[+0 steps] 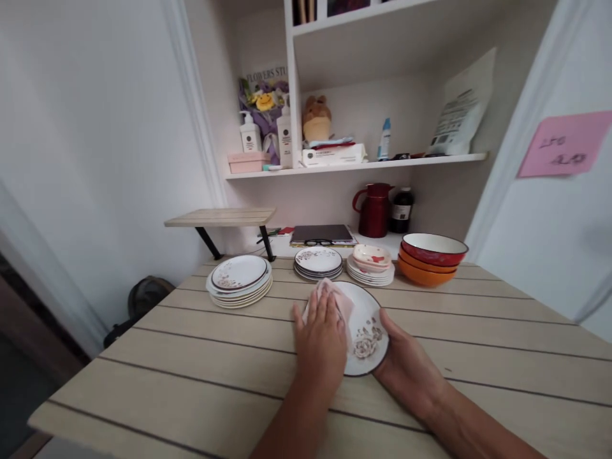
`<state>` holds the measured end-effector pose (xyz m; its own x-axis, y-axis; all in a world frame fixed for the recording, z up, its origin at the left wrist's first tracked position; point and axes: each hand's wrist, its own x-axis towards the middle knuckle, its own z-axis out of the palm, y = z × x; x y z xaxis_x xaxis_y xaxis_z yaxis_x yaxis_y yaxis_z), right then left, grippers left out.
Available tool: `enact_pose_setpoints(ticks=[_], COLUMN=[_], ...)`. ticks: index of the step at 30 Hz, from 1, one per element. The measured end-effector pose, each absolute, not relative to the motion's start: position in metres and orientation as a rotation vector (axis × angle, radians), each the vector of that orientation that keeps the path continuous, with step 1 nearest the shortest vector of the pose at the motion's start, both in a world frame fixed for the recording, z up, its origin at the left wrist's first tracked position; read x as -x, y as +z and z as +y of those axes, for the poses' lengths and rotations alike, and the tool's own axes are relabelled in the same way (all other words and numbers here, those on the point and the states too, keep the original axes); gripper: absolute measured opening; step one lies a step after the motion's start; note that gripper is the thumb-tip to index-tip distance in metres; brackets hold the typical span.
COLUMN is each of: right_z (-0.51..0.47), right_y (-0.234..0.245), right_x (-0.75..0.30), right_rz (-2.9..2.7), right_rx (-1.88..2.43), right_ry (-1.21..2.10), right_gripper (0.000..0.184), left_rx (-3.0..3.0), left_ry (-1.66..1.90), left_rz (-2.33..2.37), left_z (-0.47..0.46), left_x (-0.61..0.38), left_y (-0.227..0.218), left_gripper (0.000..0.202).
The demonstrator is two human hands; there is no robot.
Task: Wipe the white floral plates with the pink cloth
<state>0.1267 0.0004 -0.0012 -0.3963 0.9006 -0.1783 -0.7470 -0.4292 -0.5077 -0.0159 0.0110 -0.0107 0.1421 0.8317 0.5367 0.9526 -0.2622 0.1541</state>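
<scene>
A plate [366, 331] lies on the desk [191, 376] near its middle. A cloth [340, 301] lies on the plate's left part, under the flat left hand [321, 338], while the right hand [411, 366] holds the plate's right rim. Behind it, a row runs left to right: a left stack of plates [239, 280], a middle stack of plates [318, 262], a stack of small dishes [371, 264] and stacked bowls [433, 257]. Further back lies a tablet [321, 232] with glasses [318, 242] before it, and to its right a jug [374, 209] with a bottle [402, 209] just beside it. A riser [220, 218] stands at the far left. Above, a wall shelf [430, 158] carries pump bottles [249, 132], a plush toy [316, 118] and a bag [461, 105].
</scene>
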Motion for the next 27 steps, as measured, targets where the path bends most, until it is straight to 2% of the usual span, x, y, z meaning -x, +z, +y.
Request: enact_pose_setpoints(ticks=[4,13,22,27], right_z=[0.001,0.0,0.0,0.002], right_y=[0.001,0.001,-0.001,-0.004], right_x=[-0.126,-0.131,-0.126,-0.128], right_rz=[-0.362,-0.386,-0.447,-0.375], right_rx=[0.575,0.58,0.592,0.592], right_ry=[1.889,1.95,1.997,1.944], right_gripper=[0.044,0.048,0.05,0.048], left_rx=[2.089,2.531,2.17,2.207], left_ry=[-0.739,-0.767,-0.862,-0.817], left_rz=[-1.855,-1.434,-1.849,-1.85], left_z=[0.016,-0.01,0.01,0.007], left_x=[0.02,0.008,0.016,0.013], left_y=[-0.017,-0.005,-0.018,-0.025], left_gripper=[0.045,0.051,0.059,0.059])
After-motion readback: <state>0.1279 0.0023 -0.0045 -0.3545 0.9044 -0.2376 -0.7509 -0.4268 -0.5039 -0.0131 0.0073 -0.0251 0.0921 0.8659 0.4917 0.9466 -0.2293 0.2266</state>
